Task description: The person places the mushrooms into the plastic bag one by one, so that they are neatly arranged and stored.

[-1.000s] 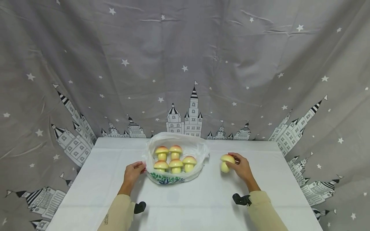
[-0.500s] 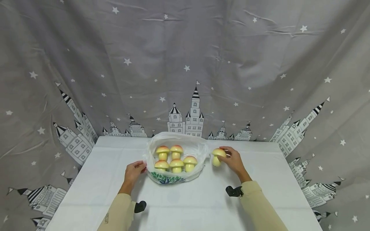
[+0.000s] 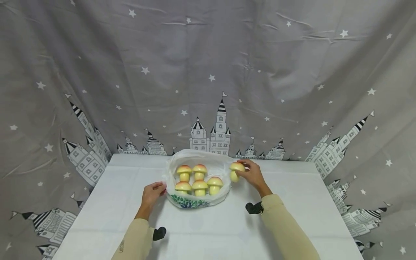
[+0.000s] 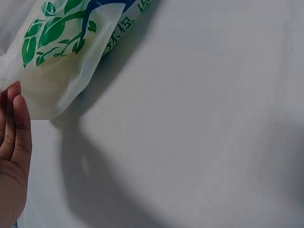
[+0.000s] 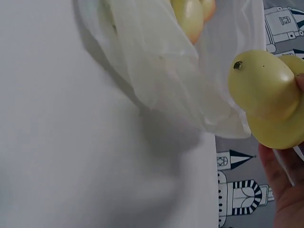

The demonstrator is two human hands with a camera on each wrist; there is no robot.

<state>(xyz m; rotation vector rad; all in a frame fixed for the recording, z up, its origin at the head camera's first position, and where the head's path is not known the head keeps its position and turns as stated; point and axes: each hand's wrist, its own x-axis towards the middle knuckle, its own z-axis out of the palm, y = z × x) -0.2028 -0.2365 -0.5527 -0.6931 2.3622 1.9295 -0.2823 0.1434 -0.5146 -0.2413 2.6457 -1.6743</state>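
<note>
A yellow toy mushroom (image 3: 234,176) with a red-tinged cap is held up by my right hand (image 3: 255,176), fingers round its cap, just beside the right rim of a white plastic bag (image 3: 198,202). In the right wrist view the same mushroom (image 5: 261,85) shows its stem end, apart from the bag. Several like mushrooms (image 3: 199,186) stand in the bag's mouth. My left hand (image 3: 152,195) pinches the bag's left edge. In the left wrist view the fingers of the left hand (image 4: 14,137) lie against the bag (image 4: 61,61); the thumb is hidden there.
The bag stands on a table with a white cloth (image 3: 208,238), near its back edge. A grey curtain (image 3: 208,54) printed with castles and stars hangs behind and round the sides. A black wrist camera (image 3: 159,233) sits at each cuff.
My right hand has carried the mushroom leftward and a little back, from right of the bag to beside its rim. The left hand stays at the bag's left edge.
</note>
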